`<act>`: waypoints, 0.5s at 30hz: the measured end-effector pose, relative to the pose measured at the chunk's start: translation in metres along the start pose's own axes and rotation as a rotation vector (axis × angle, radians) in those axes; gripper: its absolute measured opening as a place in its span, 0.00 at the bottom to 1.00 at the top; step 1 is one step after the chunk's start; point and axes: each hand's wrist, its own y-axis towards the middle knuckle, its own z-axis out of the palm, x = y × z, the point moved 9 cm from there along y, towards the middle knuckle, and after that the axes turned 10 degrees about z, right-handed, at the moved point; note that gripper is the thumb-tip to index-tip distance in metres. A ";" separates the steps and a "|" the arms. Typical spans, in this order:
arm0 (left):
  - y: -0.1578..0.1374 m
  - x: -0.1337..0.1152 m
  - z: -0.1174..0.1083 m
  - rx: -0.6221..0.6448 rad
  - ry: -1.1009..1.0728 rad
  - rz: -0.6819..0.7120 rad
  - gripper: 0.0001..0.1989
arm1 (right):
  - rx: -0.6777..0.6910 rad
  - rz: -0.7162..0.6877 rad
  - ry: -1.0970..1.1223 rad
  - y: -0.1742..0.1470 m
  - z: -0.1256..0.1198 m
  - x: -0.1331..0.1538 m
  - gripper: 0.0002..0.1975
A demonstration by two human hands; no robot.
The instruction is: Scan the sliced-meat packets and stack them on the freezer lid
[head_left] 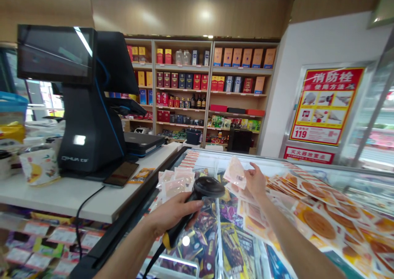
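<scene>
My left hand (174,213) is wrapped round the handle of a black barcode scanner (209,186), its head pointing right over the glass-topped freezer. In my right hand (255,180) is a small pale packet (235,171), raised above the glass and pinched at its right edge. A pile of similar pale packets (175,182) lies left of the scanner head. More packets lie under my right forearm. To the right spread many orange-and-white packets (318,221) with round brown contents. Wrapped ice creams (200,242) show through the glass below.
On the white counter (147,172) at left stand a dark point-of-sale terminal (83,118) and a phone (121,173). The scanner's cable runs down at the lower left. Shelves of boxes (181,81) line the back wall, and a red fire-hydrant poster (328,106) hangs right.
</scene>
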 end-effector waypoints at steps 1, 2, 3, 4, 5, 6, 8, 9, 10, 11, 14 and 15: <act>0.001 0.000 -0.001 0.002 0.004 0.008 0.14 | 0.000 -0.005 0.004 0.000 0.001 0.000 0.25; 0.001 0.000 -0.003 0.001 0.005 0.014 0.14 | -0.002 -0.013 0.003 0.000 0.001 0.000 0.25; 0.001 0.001 -0.005 -0.004 0.001 0.016 0.14 | -0.005 -0.021 -0.001 0.001 0.001 0.001 0.25; 0.002 0.002 -0.007 -0.012 -0.005 0.012 0.14 | -0.008 -0.028 -0.007 0.001 0.001 0.001 0.25; 0.002 0.003 -0.010 -0.026 -0.007 0.000 0.15 | -0.010 -0.033 -0.012 0.001 0.002 0.000 0.25; 0.001 0.005 -0.014 -0.045 -0.004 -0.013 0.15 | -0.011 -0.034 -0.014 0.002 0.002 0.000 0.25; 0.001 0.007 -0.022 -0.096 0.012 -0.023 0.15 | -0.008 -0.027 -0.007 0.001 0.003 -0.001 0.25; 0.001 0.007 -0.026 -0.122 0.019 -0.024 0.15 | -0.002 -0.023 -0.003 0.000 0.004 -0.001 0.26; 0.001 0.008 -0.030 -0.149 0.024 -0.021 0.15 | 0.006 -0.019 0.001 0.000 0.006 0.000 0.26; 0.001 0.008 -0.034 -0.177 0.025 -0.019 0.15 | 0.014 -0.014 0.003 -0.001 0.008 0.000 0.26; -0.002 0.011 -0.050 -0.273 0.016 -0.040 0.15 | 0.031 0.004 0.004 -0.004 0.016 0.003 0.25; -0.003 0.013 -0.056 -0.309 0.009 -0.050 0.15 | 0.037 0.009 0.003 -0.005 0.020 0.004 0.25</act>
